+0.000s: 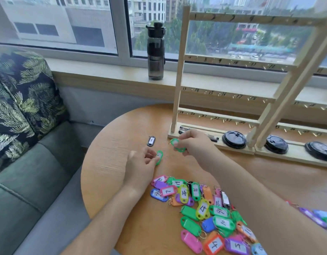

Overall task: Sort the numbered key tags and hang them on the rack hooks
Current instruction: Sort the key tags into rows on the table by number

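A heap of coloured numbered key tags (205, 210) lies on the round wooden table (111, 162), near its front edge. My left hand (140, 166) pinches a green tag (159, 157) just above the tabletop. My right hand (194, 144) holds a second green tag (175, 143) a little higher, close to the rack's base. A black tag (151, 140) lies alone on the table to the left of both hands. The wooden rack (232, 92) stands at the back right, with rows of numbered hooks; no tags hang on the hooks in view.
A dark water bottle (155, 52) stands on the window sill. Black cup lids (234, 139) and a pen sit on the rack's base. A green sofa with a leaf-print cushion (20, 100) is to the left. More tags (317, 218) lie at the right edge.
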